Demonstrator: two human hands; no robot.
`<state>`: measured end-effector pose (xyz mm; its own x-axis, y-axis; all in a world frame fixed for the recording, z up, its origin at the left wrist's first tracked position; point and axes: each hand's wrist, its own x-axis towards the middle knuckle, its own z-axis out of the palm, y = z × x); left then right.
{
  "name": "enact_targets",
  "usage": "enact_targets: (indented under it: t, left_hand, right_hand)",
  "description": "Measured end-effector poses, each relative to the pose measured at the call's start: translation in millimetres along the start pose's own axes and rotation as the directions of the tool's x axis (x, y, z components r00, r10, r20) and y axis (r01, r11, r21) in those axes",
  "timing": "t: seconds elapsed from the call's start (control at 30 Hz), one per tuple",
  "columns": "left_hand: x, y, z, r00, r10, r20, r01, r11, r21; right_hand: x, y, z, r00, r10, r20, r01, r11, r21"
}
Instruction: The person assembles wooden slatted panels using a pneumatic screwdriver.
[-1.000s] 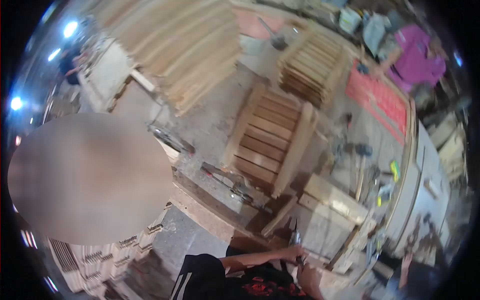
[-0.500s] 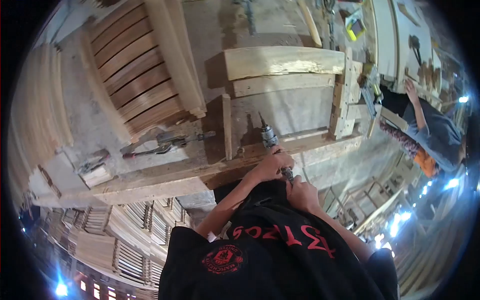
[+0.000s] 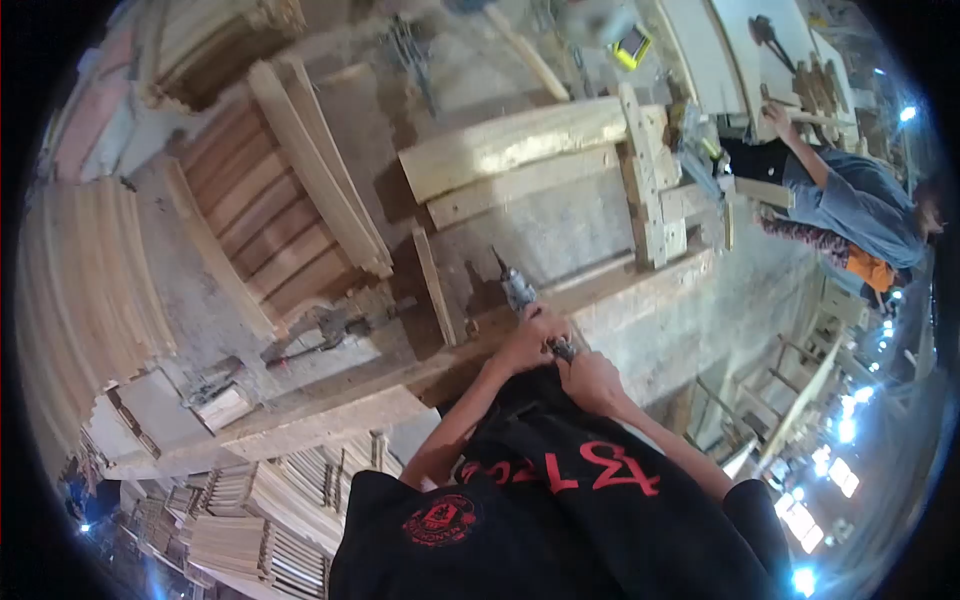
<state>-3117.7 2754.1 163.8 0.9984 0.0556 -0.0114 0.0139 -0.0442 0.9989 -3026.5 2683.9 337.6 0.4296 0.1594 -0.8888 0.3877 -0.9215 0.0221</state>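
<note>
Near the front edge of the workbench (image 3: 400,345), my left hand (image 3: 533,338) is closed around the body of a drill-like power tool (image 3: 517,288). The tool's thin bit points away from me, up and to the left. My right hand (image 3: 592,382) is closed at the rear end of the same tool, close to my shirt; the exact finger placement there is hard to make out. Beyond the tool lie a thick pale board (image 3: 515,145) and a narrower board (image 3: 525,186), beside an upright slotted wooden block (image 3: 643,180). A short strip of wood (image 3: 434,285) lies left of the tool.
Slatted wooden pieces (image 3: 265,210) and a stack of curved boards (image 3: 90,300) occupy the left. Clamps (image 3: 410,60) and a yellow tape measure (image 3: 631,47) lie at the back. Another person (image 3: 860,200) works at the right. Stacked frames (image 3: 270,510) stand below the bench.
The view has turned and shifted, so the bench and boards appear tilted and moved left. Both hands still hold the tool, which now slants more to the left.
</note>
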Motion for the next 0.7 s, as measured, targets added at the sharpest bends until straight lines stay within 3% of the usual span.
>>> enact_targets:
  t: [0.03, 0.13, 0.2, 0.27, 0.33, 0.37, 0.4, 0.43, 0.47, 0.53, 0.57, 0.6, 0.63, 0.67, 0.7]
  left_hand:
    - [2, -8, 2, 0.999, 0.036, -0.035, -0.035, 0.999, 0.037]
    - [1, -6, 1, 0.995, -0.016, 0.1, -0.002, 0.986, 0.169]
    - [3, 42, -8, 0.978, 0.082, -0.193, -0.018, 0.949, 0.314]
    - [-8, 62, -4, 0.867, -0.022, -0.498, 0.122, 0.978, 0.169]
    - [-24, 64, 9, 0.631, -0.413, -0.656, 0.263, 0.91, -0.32]
    - [-30, 58, 10, 0.565, -0.748, -0.348, 0.356, 0.601, -0.715]
    - [-36, 43, 10, 0.47, -0.879, 0.08, 0.398, 0.13, -0.908]
    - [-42, 24, 13, 0.375, -0.771, 0.515, 0.377, -0.38, -0.845]
    - [-57, -19, 39, 0.491, -0.559, 0.668, 0.389, -0.545, -0.743]
    - [-33, 19, 40, 0.481, -0.69, 0.541, 0.25, -0.483, -0.839]
    - [-25, -37, 73, 0.474, -0.75, 0.462, 0.118, -0.465, -0.877]
    - [-15, -87, 103, 0.462, -0.802, 0.378, -0.013, -0.432, -0.902]
    - [-11, -44, 70, 0.673, -0.623, 0.4, 0.096, -0.463, -0.881]
    - [-11, -58, 76, 0.652, -0.676, 0.344, 0.046, -0.417, -0.908]
    - [-13, -78, 84, 0.74, -0.583, 0.337, 0.081, -0.419, -0.904]
  right_hand:
    - [1, 5, 1, 0.999, -0.04, -0.006, 0.04, 0.999, 0.014]
    - [-2, 8, 10, 0.996, -0.072, -0.06, 0.077, 0.994, 0.075]
    - [-6, 11, 14, 0.994, -0.078, -0.078, 0.085, 0.991, 0.099]
    - [-4, 11, 12, 0.991, -0.113, -0.077, 0.12, 0.989, 0.088]
    - [-5, 9, 8, 0.993, -0.076, -0.089, 0.085, 0.991, 0.107]
    - [-8, 10, 11, 0.996, -0.049, -0.08, 0.059, 0.991, 0.118]
    - [-7, 10, 13, 0.996, -0.055, -0.067, 0.062, 0.991, 0.118]
    - [-5, 10, 14, 0.997, -0.06, -0.05, 0.065, 0.991, 0.117]
    - [-4, 8, 16, 0.997, -0.064, -0.035, 0.068, 0.991, 0.118]
    - [-11, 4, 21, 0.999, 0.037, -0.024, -0.03, 0.967, 0.252]
    - [-8, 2, 19, 0.996, 0.075, -0.048, -0.056, 0.946, 0.32]
    - [5, 15, 32, 0.991, -0.105, -0.082, 0.124, 0.955, 0.269]
    - [17, 27, 45, 0.953, -0.282, -0.113, 0.301, 0.929, 0.214]
    - [27, 18, 33, 0.935, -0.329, -0.132, 0.351, 0.915, 0.202]
    - [48, 13, 24, 0.944, -0.298, -0.144, 0.325, 0.916, 0.234]
